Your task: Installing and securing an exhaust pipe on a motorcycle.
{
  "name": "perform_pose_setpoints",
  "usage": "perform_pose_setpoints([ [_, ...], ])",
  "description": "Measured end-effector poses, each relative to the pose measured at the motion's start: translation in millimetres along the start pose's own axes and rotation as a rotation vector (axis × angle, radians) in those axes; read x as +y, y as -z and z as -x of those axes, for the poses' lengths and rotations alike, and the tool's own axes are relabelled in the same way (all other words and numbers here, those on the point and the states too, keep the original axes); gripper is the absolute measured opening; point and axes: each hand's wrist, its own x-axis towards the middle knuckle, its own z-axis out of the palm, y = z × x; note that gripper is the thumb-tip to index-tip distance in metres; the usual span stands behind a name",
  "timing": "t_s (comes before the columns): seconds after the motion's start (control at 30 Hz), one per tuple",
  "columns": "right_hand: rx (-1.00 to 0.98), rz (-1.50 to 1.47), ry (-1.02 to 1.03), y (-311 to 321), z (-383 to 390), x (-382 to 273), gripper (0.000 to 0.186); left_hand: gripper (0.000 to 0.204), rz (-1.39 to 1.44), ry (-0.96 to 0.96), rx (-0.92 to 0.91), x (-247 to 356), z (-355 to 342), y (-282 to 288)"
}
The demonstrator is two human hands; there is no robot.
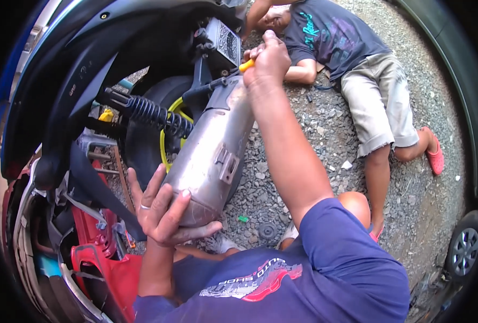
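A grey metal exhaust pipe (212, 156) of a motorbike runs diagonally through the middle. My left hand (161, 212) cups its lower end, fingers spread around the rounded tip. My right hand (268, 56) is stretched up to the pipe's upper end, shut on a tool with a yellow handle (246, 65) that points at the mount. The tool's tip is hidden behind the bracket.
A black coil shock absorber (153, 116) and a rear wheel with a yellow rim (166, 137) sit left of the pipe. Red bodywork (101, 253) is at the lower left. Another person (352, 64) lies on the gravel ground (314, 140). A car wheel (465, 247) is at the right.
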Motion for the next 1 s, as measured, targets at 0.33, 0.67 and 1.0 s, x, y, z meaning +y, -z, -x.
perform_pose_setpoints([
  [0.33, -0.415, -0.2, -0.219, 34, 11, -18, 0.041, 0.078, 0.055, 0.067, 0.048, 8, -13, 4],
  [0.67, -0.081, -0.004, -0.152, 18, -30, -18, 0.033, 0.069, 0.081, 0.086, 0.097, -5, -20, -8],
  [1.0, -0.011, 0.161, -0.06, -28, 48, -26, 0.041, 0.064, 0.093, 0.108, 0.125, -3, -8, -1],
])
